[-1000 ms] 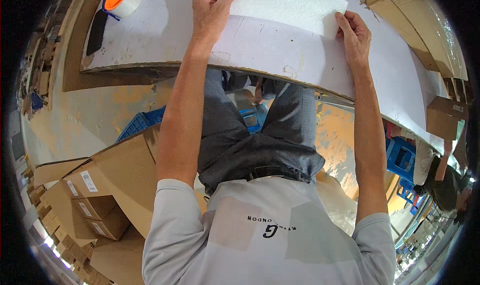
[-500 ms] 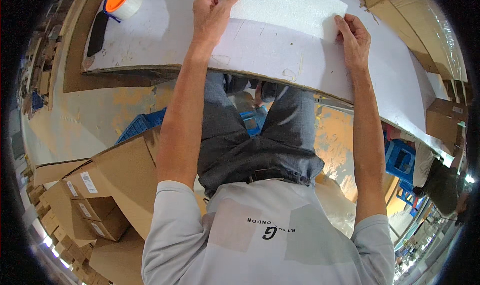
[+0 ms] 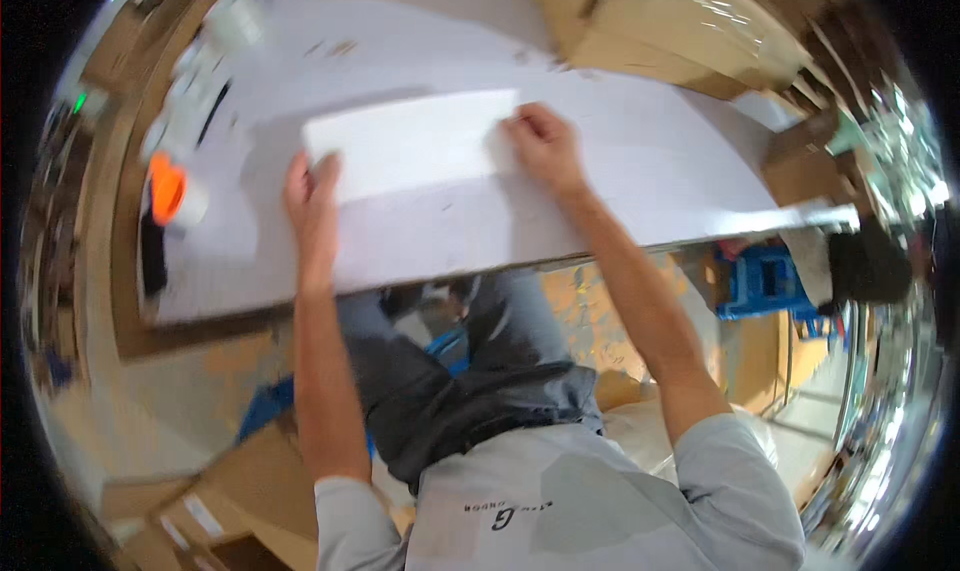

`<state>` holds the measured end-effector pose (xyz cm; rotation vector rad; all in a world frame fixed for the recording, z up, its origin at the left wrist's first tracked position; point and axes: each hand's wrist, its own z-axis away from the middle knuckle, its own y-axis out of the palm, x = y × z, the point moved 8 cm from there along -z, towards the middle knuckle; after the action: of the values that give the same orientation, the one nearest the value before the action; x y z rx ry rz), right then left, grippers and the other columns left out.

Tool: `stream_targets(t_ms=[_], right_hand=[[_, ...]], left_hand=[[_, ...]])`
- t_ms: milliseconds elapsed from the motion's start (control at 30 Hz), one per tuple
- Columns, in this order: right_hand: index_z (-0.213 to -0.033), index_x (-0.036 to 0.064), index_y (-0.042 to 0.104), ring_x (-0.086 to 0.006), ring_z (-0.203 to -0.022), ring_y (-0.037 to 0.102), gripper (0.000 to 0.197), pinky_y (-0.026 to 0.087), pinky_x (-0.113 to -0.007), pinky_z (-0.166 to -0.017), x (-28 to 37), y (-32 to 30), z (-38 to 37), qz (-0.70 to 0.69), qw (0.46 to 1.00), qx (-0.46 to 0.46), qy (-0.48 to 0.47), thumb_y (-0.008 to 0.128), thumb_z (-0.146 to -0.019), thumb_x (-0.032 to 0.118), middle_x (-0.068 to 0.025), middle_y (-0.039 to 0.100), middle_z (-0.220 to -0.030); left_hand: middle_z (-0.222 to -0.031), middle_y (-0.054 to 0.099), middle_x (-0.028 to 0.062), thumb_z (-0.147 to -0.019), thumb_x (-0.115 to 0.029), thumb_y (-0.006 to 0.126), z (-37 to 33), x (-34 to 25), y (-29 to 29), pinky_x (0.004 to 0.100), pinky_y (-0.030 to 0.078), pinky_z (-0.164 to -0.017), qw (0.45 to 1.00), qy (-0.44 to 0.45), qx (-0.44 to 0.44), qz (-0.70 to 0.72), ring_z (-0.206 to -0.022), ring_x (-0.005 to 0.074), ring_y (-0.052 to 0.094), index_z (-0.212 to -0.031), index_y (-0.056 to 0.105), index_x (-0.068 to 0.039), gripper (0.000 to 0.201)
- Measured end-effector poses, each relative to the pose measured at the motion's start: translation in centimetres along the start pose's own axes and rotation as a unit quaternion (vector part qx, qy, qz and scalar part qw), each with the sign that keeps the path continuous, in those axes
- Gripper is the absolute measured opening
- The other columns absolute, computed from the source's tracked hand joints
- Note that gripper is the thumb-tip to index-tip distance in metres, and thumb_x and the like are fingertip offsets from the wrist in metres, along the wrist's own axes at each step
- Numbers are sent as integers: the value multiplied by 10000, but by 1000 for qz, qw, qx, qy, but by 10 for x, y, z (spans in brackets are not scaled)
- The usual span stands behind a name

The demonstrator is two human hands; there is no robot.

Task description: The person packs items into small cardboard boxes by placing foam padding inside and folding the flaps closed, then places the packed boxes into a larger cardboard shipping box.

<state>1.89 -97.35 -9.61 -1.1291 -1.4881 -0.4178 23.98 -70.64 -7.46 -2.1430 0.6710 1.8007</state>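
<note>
A thin white foam sheet (image 3: 420, 149), rectangular in outline, is stretched between my hands over the pale tabletop (image 3: 440, 233). My left hand (image 3: 315, 203) pinches its lower left corner, thumb on the upper face. At the right end, my right hand (image 3: 546, 149) is closed on the sheet's edge with the fingers curled. Motion blurs the picture a little, and I cannot tell whether the sheet touches the table.
At the table's left lie an orange-ended tape roll (image 3: 168, 189) and a dark flat object (image 3: 152, 256). A large cardboard box (image 3: 670, 36) stands at the far right, with a smaller carton (image 3: 805, 161) nearer. A blue stool (image 3: 765, 283) stands below the table's right side.
The whole view has shifted and turned, so the table, sheet and hands appear lower in it and more of the far tabletop shows. Both hands still hold the sheet.
</note>
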Motion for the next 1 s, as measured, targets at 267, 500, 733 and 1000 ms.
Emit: stream_targets(t_ms=[267,500,733,1000], right_hand=[[-1098,-5,627,-52,-676,526,217,459,-239,-594,27,-10,17,-82,995,60,-13,689,-933,121,11,602,-754],[-1141,28,633,-104,-772,626,245,524,-264,-691,17,-115,45,-20,999,15,-27,686,-924,131,-52,676,-834],[-1172,75,621,-303,-1151,557,436,504,-399,-910,27,-356,24,361,892,-243,-121,805,-780,116,-115,592,-1228],[-1416,165,481,-412,-1337,428,701,391,-490,-1101,21,-578,-2,594,726,-337,-75,783,-789,249,-204,479,-1426]], left_hand=[[-980,615,22,-989,-148,625,-5,1,-2,263,433,-816,999,11,41,-14,-893,99,538,-1071,596,11,181],[-1016,625,43,-1000,-188,612,-2,-5,3,289,436,-873,999,14,28,-15,-945,125,556,-1109,588,19,236],[-1004,621,45,-1004,-180,600,4,-15,10,288,434,-870,998,22,45,-24,-930,125,553,-1106,584,15,221],[-983,601,13,-994,-161,602,2,-10,6,257,427,-809,999,-5,20,-48,-887,85,520,-1088,595,1,187]])
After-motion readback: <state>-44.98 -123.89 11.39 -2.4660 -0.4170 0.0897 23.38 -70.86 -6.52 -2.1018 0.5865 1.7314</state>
